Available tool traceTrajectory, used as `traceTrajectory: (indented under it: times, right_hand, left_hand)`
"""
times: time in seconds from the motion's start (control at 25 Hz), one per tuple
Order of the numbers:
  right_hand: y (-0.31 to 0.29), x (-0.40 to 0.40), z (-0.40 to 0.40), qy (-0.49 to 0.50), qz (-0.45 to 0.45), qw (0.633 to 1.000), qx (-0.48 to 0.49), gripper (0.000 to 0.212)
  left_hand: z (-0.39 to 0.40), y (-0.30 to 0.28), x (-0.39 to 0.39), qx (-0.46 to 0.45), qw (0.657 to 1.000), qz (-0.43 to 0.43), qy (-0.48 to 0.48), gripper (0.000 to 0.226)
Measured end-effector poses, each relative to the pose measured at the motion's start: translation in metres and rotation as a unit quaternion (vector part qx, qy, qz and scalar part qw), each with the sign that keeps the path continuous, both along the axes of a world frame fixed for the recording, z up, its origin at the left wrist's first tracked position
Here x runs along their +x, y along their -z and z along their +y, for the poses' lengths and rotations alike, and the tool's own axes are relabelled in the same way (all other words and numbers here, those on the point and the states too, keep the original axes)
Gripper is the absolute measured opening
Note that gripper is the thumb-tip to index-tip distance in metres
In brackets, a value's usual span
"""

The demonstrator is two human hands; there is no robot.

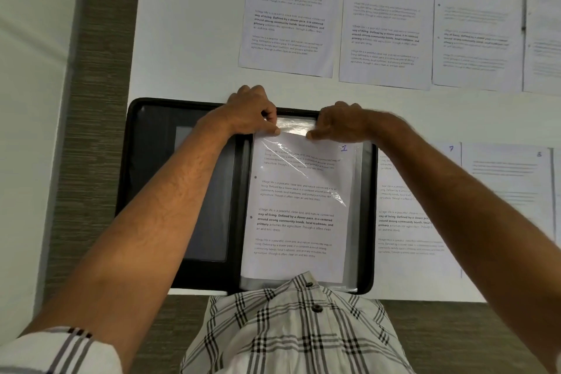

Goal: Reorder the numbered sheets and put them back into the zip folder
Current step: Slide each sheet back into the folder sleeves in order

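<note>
Lying open on the white desk (188, 24), the black zip folder (151, 191) has its left half dark and bare and its right half filled by a clear plastic sleeve (359, 191). Sheet 1 (297, 215), marked with a blue handwritten numeral at its top right corner, sits inside that sleeve, with its top edge just below the sleeve's mouth.

Both hands meet at that top edge. The left hand (252, 112) has its fingers (274, 131) curled, thumb and forefinger pinching the sleeve's upper film at the sheet's top left. The right hand (340, 124) is likewise curled, its fingers (311, 135) pinched on the sleeve's mouth, slightly blurred. A short stretch of shiny plastic shows between the two hands, so sheet 1 lies directly under and just nearer the person than both sets of fingers.

Along the far side of the desk lie sheet 2 (288, 9) and sheet 3 (385, 27) side by side, with more blurred pages to their right. Just right of the folder lies sheet 7 (416, 222), its left edge tucked beneath the folder's edge, and another page beyond it whose number I cannot read. A checked shirt (297, 328) fills the near edge.
</note>
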State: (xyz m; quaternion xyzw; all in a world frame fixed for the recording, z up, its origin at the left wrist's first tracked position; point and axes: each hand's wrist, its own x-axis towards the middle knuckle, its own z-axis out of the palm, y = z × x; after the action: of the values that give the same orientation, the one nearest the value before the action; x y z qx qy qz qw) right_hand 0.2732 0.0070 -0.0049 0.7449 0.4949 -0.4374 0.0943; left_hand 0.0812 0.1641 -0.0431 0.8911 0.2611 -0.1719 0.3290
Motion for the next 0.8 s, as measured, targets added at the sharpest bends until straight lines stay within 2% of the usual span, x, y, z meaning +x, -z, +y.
traceTrajectory:
  times: [0.08, 0.16, 0.24, 0.32, 0.4, 0.48, 0.56, 0.72, 0.8]
  right_hand:
    - [0.006, -0.003, -0.01, 0.023, 0.003, 0.997, 0.072, 0.043]
    - [0.016, -0.004, -0.026, 0.068, -0.003, 0.979, 0.19, 0.037]
    - [0.019, -0.007, -0.047, 0.209, 0.011, 0.932, 0.297, 0.038]
    - [0.016, -0.017, -0.07, 0.385, 0.082, 0.85, 0.351, 0.063]
    - [0.016, -0.031, -0.095, 0.494, 0.155, 0.788, 0.334, 0.078]
    - [0.018, -0.047, -0.123, 0.541, 0.187, 0.763, 0.3, 0.076]
    - [0.016, -0.065, -0.148, 0.566, 0.211, 0.744, 0.285, 0.063]
    - [0.019, -0.093, -0.189, 0.579, 0.253, 0.744, 0.218, 0.029]
    - [0.017, -0.104, -0.202, 0.552, 0.313, 0.755, 0.165, 0.028]
  left_hand:
    - [-0.002, -0.003, 0.0, 0.012, 1.0, 0.01, 0.0, 0.023]
    - [-0.007, -0.005, 0.0, 0.028, 1.0, 0.005, -0.006, 0.024]
    - [-0.019, -0.003, -0.004, 0.07, 0.996, -0.029, -0.039, 0.029]
    - [-0.044, 0.005, -0.019, 0.124, 0.982, -0.082, -0.113, 0.047]
    - [-0.079, 0.014, -0.042, 0.154, 0.961, -0.142, -0.18, 0.059]
    - [-0.12, 0.02, -0.066, 0.179, 0.949, -0.164, -0.202, 0.055]
    - [-0.154, 0.022, -0.087, 0.194, 0.948, -0.147, -0.206, 0.049]
    - [-0.21, 0.021, -0.112, 0.149, 0.954, -0.112, -0.235, 0.053]
    - [-0.23, 0.017, -0.119, 0.122, 0.954, -0.112, -0.251, 0.054]
